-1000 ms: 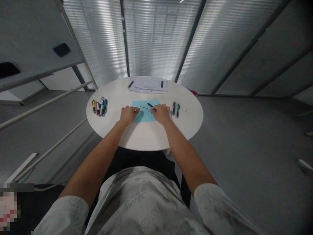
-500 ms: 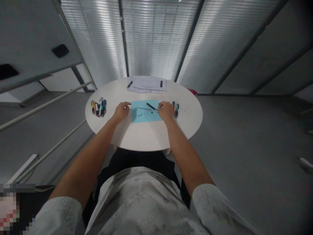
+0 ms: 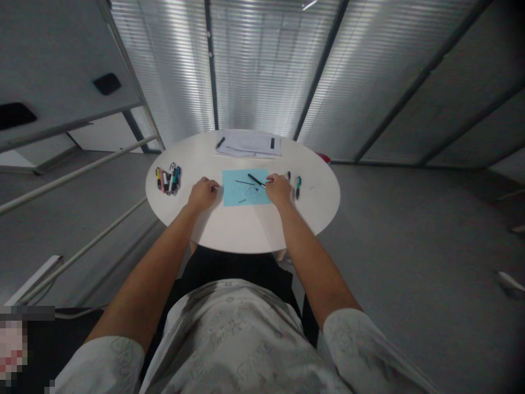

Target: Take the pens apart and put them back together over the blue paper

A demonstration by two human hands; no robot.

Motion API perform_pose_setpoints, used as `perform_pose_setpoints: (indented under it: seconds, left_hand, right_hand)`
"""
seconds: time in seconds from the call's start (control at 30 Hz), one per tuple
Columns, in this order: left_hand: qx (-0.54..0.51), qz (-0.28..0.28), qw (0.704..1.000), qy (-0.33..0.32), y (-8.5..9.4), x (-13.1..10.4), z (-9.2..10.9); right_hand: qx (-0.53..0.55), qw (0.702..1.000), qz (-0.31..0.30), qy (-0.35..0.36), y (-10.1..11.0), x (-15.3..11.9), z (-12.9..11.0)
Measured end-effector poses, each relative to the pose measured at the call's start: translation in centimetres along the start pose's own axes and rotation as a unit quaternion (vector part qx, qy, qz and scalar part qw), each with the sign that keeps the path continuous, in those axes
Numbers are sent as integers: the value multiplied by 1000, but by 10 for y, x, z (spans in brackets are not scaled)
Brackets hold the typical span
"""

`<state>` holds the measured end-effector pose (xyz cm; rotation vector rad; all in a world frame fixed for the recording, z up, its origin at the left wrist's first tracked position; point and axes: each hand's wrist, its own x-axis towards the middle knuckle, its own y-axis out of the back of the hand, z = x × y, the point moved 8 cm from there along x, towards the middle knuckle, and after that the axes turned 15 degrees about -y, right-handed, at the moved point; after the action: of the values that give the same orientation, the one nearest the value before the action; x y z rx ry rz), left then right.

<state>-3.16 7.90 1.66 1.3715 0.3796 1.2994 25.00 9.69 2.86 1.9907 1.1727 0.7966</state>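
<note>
A light blue sheet [image 3: 233,191] lies on the round white table [image 3: 233,232] between my hands. On it are a black pen-like barrel [image 3: 256,179], a thin dark rod [image 3: 243,182] like a pen refill, a short grey piece [image 3: 242,201], and bits too small to name. My left hand [image 3: 203,194] rests just left of the sheet, fingers curled closed; what they hold, if anything, is hidden. My right hand [image 3: 279,189] is over the sheet's right edge, fingers pinched at the barrel's near end. I cannot make out what is in the pinch.
Several markers [image 3: 169,179] are bunched at the table's left. A green-and-black pen [image 3: 298,187] and another dark one [image 3: 289,176] lie right of my right hand. Stacked papers [image 3: 248,143] sit at the back. White rails [image 3: 82,161] stand to the left.
My left hand has drawn its outstretched finger in and sits slightly lower, off the sheet. The short grey piece has shifted right and nearer to me. My right hand stays about where it was.
</note>
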Motion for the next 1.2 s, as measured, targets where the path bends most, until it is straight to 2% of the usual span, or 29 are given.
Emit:
perform_pose_setpoints:
  seconds: [0.27, 0.63, 0.8, 1.0, 1.1, 1.2]
  left_hand:
    - [-7, 7, 1000, 6, -3, -2, -5]
    - [-7, -10, 1000, 29, 0, -3, -4]
    - [-8, -9, 999, 32, 1, -4, -3]
    - [-18, 1, 999, 29, 3, -4, -2]
    - [-21, -2, 999, 31, 3, -4, -2]
    - [-23, 4, 999, 24, 3, -4, 0]
  right_hand:
    - [-24, 997, -16, 71, -7, -8, -14]
    - [-144, 986, -2, 81, -10, -15, -14]
    - [-107, 993, 11, 45, -4, -10, -9]
    - [-27, 997, 70, -13, 19, -2, 5]
    - [24, 998, 61, 26, 16, -1, -2]
    - [66, 994, 20, 82, 4, -4, -15]
